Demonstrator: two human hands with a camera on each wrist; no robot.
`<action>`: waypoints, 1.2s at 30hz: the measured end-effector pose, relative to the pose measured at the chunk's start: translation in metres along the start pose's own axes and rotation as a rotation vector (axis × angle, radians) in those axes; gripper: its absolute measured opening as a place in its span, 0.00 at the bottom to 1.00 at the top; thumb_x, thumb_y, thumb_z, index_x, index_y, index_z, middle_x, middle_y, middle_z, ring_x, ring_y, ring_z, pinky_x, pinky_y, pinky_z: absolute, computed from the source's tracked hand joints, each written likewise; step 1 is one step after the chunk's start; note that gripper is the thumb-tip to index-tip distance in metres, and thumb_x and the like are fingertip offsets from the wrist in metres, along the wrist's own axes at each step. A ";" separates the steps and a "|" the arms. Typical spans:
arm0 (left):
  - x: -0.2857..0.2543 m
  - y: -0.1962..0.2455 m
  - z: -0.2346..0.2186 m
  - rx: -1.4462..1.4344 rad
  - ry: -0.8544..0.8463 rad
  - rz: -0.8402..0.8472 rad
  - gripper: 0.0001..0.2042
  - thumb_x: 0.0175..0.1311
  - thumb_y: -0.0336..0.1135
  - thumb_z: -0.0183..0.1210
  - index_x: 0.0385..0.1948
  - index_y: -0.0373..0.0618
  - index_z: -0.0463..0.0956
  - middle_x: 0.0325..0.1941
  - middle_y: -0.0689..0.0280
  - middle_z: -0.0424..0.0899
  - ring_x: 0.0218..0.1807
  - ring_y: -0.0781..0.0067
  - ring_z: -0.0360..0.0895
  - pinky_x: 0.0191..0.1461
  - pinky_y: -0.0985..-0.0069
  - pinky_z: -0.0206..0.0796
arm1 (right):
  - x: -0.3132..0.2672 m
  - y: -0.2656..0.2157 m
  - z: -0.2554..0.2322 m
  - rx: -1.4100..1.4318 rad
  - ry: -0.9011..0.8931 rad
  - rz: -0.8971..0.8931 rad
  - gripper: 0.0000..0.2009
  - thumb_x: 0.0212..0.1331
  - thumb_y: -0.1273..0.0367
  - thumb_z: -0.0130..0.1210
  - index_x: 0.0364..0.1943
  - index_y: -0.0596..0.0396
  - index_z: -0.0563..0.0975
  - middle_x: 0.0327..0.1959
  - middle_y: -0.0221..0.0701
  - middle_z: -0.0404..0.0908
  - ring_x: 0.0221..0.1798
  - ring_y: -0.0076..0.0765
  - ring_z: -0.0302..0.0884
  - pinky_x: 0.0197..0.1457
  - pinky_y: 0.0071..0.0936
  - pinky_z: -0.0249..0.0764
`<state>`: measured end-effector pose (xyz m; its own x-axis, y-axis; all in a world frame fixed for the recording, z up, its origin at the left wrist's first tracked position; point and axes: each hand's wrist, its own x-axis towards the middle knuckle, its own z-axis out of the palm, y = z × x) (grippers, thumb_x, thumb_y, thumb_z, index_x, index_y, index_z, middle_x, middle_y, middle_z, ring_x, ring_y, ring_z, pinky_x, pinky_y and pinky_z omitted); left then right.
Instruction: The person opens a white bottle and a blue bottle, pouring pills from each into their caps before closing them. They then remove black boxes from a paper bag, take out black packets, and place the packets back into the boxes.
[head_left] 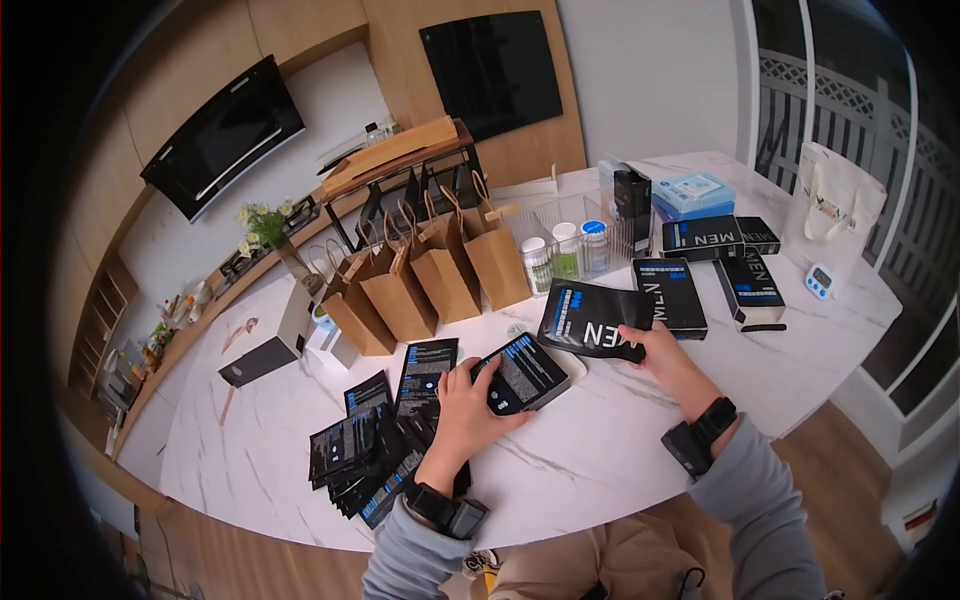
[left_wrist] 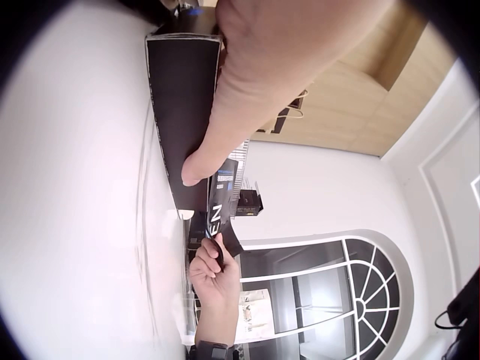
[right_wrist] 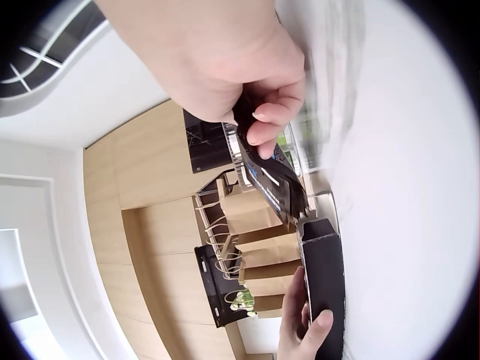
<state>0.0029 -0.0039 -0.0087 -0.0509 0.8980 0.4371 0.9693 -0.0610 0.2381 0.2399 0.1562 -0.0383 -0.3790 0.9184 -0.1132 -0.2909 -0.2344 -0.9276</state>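
My left hand (head_left: 468, 408) grips a black printed box (head_left: 532, 372) lying on the table, thumb along its near side and fingers over the top. In the right wrist view, that box (right_wrist: 324, 274) shows its end turned toward the right hand. Beside it, my right hand (head_left: 660, 352) pinches black MEN pouches (head_left: 588, 318) by one end, raised at a tilt. Several layered edges show on these pouches (right_wrist: 279, 187) in the right wrist view. Left of the left hand lies a loose heap of similar black pouches (head_left: 345, 445), partly hidden by the wrist.
Brown paper bags (head_left: 400, 290) stand in a row behind the heap. A clear organizer (head_left: 625, 240) holds bottles. Black MEN boxes (head_left: 672, 295), blue packs (head_left: 695, 192), a timer (head_left: 820, 281) and a white bag (head_left: 838, 195) are at the right. A white box (head_left: 268, 335) stands at left.
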 end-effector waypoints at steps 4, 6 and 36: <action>0.000 0.002 -0.001 -0.016 0.015 -0.031 0.39 0.32 0.53 0.68 0.52 0.47 0.67 0.52 0.54 0.64 0.55 0.51 0.59 0.61 0.60 0.48 | -0.003 -0.008 0.003 -0.170 0.040 -0.022 0.09 0.53 0.68 0.55 0.28 0.59 0.71 0.17 0.30 0.71 0.12 0.26 0.66 0.11 0.23 0.59; 0.001 0.002 -0.004 -0.025 0.026 -0.026 0.39 0.32 0.52 0.68 0.53 0.47 0.67 0.52 0.54 0.64 0.55 0.51 0.59 0.61 0.60 0.48 | -0.002 -0.009 0.001 -0.187 0.025 -0.040 0.09 0.52 0.68 0.55 0.29 0.60 0.71 0.17 0.31 0.71 0.12 0.27 0.66 0.11 0.23 0.60; 0.006 -0.024 -0.020 -0.109 -0.279 0.040 0.42 0.32 0.55 0.69 0.56 0.54 0.63 0.62 0.51 0.56 0.68 0.51 0.45 0.66 0.49 0.33 | 0.009 -0.015 -0.031 -0.341 -0.226 0.196 0.10 0.47 0.70 0.57 0.36 0.52 0.74 0.27 0.26 0.75 0.27 0.24 0.71 0.18 0.25 0.64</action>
<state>-0.0258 -0.0058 0.0057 0.0698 0.9780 0.1964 0.9371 -0.1318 0.3233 0.2683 0.1776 -0.0369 -0.5917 0.7656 -0.2525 0.0967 -0.2436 -0.9650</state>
